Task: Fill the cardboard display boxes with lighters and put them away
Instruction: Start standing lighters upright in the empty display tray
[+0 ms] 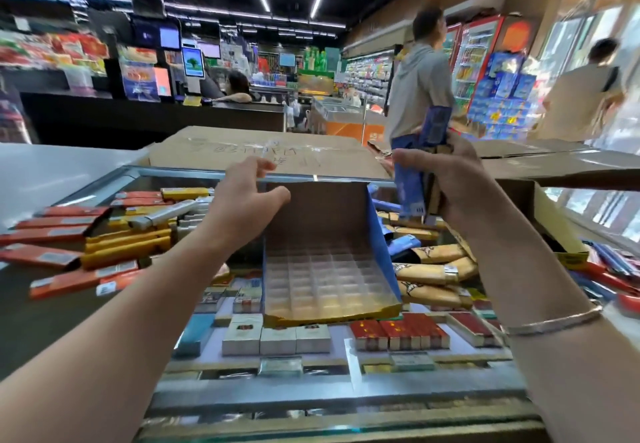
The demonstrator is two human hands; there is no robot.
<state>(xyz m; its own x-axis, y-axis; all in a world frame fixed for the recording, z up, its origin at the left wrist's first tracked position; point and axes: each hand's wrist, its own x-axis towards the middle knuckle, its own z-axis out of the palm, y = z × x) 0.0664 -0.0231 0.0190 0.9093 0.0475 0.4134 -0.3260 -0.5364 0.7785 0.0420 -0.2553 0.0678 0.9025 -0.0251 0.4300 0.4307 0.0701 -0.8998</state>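
An open cardboard display box [329, 221], blue outside and brown inside, stands on the glass counter with a clear plastic grid tray [325, 280] in its floor; the cells look empty. My left hand [247, 197] grips the top left edge of the box's back wall, thumb in front. My right hand [450, 179] is raised to the right of the box and holds a bunch of lighters [412, 179], blue and brown, upright in its curled fingers.
Orange and yellow lighters [104, 238] lie piled left of the box, tan and blue ones [433, 262] to its right. Flat cardboard sheets [263, 155] lie behind. An open carton [554, 214] sits far right. Cigarette packs [277, 338] show under the glass. People stand beyond the counter.
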